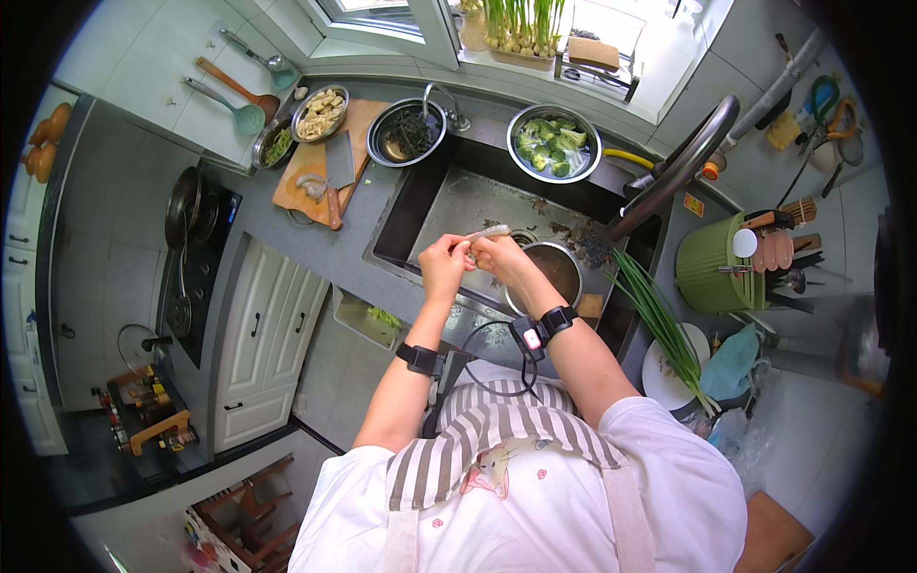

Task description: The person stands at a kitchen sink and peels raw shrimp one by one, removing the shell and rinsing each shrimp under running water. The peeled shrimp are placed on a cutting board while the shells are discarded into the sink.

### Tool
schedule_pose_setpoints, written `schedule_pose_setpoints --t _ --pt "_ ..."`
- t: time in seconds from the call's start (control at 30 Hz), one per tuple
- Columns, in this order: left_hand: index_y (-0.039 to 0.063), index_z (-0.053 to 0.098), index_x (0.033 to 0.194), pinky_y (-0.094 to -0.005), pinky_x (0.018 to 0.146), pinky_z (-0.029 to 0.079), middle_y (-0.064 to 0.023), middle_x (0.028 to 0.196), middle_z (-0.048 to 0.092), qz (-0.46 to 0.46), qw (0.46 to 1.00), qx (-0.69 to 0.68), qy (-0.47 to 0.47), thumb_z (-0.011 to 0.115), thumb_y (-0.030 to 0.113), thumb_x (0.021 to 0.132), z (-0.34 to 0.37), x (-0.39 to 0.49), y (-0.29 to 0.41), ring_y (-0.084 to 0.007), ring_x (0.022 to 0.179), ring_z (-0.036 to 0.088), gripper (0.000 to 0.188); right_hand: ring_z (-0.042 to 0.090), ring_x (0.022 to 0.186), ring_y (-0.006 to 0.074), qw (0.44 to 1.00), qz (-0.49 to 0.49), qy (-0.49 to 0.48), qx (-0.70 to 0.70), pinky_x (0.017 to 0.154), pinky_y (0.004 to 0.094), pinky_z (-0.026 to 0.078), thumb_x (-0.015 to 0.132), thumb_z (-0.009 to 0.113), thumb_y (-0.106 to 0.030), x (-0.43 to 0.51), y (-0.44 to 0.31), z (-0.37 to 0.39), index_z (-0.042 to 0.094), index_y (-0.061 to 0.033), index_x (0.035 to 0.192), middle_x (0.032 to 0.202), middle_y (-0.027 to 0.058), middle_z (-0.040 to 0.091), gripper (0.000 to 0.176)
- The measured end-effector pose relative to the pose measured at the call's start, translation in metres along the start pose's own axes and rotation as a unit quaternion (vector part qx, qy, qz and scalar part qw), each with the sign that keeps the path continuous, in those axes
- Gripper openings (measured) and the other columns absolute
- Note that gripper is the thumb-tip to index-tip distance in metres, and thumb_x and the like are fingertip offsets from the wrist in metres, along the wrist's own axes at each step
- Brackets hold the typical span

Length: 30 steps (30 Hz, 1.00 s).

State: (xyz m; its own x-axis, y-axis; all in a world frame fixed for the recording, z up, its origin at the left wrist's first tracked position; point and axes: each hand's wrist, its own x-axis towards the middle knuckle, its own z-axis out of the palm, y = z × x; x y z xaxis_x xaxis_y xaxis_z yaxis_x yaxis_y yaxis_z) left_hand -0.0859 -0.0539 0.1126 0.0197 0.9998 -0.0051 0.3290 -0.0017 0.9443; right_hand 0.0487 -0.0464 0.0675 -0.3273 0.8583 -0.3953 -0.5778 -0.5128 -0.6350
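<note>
Over the kitchen sink (458,193), my left hand (445,259) and my right hand (501,256) meet, both gripping a raw shrimp (488,232) between their fingers. Just beneath my right wrist, a metal bowl (548,276) sits in the sink, its contents partly hidden by my forearm. Brown and dark scraps (584,240) lie on the sink floor near the drain. More peeled shrimp (312,186) rest on the wooden cutting board (294,172) to the left, beside a cleaver (340,161) with a wooden handle.
Behind the sink stand a bowl of broccoli in water (555,147) and a bowl of dark soaked strands (408,135). A bowl of pale cut pieces (320,114) overlaps the board. The curved faucet (680,168) rises at the right, near green scallions (663,322) on a plate.
</note>
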Motion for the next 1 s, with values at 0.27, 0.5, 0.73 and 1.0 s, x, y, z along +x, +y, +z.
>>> schedule_pose_setpoints --t 0.27,0.5,0.73,1.0 --pt "-0.004 0.065 0.093 -0.0169 0.051 0.051 -0.0089 0.076 0.068 -0.244 0.929 -0.264 -0.091 0.067 0.005 0.086 -0.017 0.016 0.001 -0.0091 0.059 0.062 0.012 0.044 0.061 0.0058 0.993 -0.04 -0.06 0.089 0.05 0.0202 0.031 0.091 0.056 -0.01 -0.012 -0.006 -0.002 0.062 0.0011 0.108 0.078 0.0002 0.056 0.021" --pt "-0.005 0.062 0.099 -0.0128 0.049 0.049 -0.0107 0.079 0.065 -0.352 0.833 -0.394 -0.162 0.066 0.004 0.086 -0.014 0.021 0.0 -0.0087 0.06 0.061 0.016 0.055 0.066 0.0075 0.995 -0.092 -0.037 0.009 0.054 0.0197 0.039 0.092 0.06 -0.015 0.0 0.007 -0.01 0.065 -0.0014 0.106 0.086 0.0026 0.064 0.02" --pt "-0.007 0.063 0.106 -0.0177 0.059 0.056 -0.0148 0.086 0.069 -0.29 0.891 -0.33 -0.116 0.064 0.0 0.086 -0.004 0.021 0.011 -0.014 0.068 0.067 0.021 0.065 0.094 0.0215 0.819 -0.148 0.016 -0.554 0.081 0.0347 0.051 0.084 0.061 -0.011 0.028 0.016 -0.017 0.065 -0.0051 0.116 0.104 0.0123 0.07 0.033" --pt "-0.002 0.065 0.099 -0.0262 0.059 0.055 -0.0113 0.083 0.069 0.032 0.992 0.124 -0.023 0.06 0.002 0.087 -0.004 0.009 -0.002 -0.0136 0.063 0.068 0.014 0.051 0.065 0.0085 0.997 0.067 -0.028 0.023 0.063 0.0247 0.043 0.085 0.061 -0.012 0.012 -0.003 -0.017 0.062 -0.005 0.083 0.075 -0.0002 0.058 0.008"
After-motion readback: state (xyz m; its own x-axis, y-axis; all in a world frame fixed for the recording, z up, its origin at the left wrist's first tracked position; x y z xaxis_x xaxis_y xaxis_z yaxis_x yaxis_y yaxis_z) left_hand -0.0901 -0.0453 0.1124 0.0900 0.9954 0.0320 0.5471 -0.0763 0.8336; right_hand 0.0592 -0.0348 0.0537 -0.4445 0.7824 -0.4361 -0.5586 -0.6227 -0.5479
